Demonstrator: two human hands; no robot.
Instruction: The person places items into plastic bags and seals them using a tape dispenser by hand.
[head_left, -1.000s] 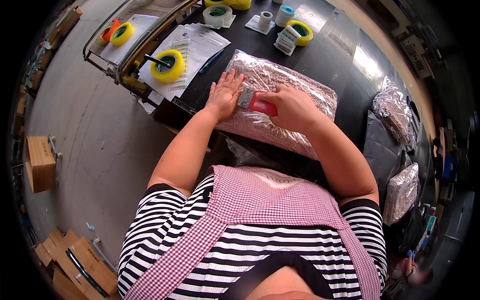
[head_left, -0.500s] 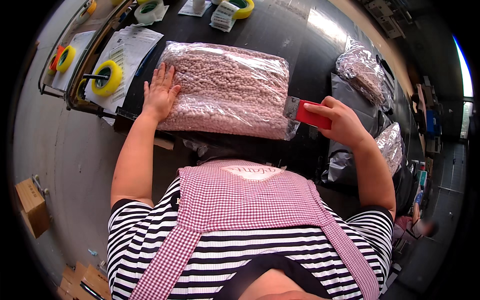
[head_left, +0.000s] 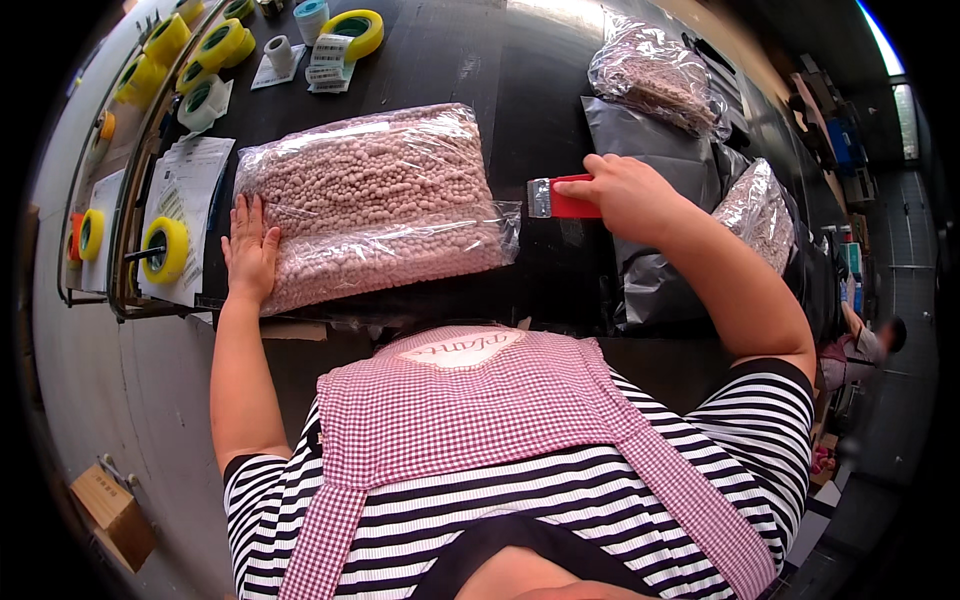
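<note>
Package [head_left: 375,200]: pink, nubbly, rectangular, in clear film [head_left: 508,232]; flat on black table [head_left: 545,120]
Left hand [head_left: 250,255]: fingers splayed on its left edge; even pressure should steady it
Right hand [head_left: 635,195]: fingers gripping red-handled, metal-headed tool [head_left: 573,200]; best angled clear of the film

That pink-checked apron [head_left: 470,412] has a pale patch [head_left: 465,350] on it; beneath the apron, a black-and-white striped shirt [head_left: 425,512] with short sleeves [head_left: 762,430].

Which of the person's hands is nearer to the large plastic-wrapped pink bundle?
Left. The left hand lies against the pink bundle at its left end; the right hand is apart, beyond its right end, holding a red-handled tool.
</note>
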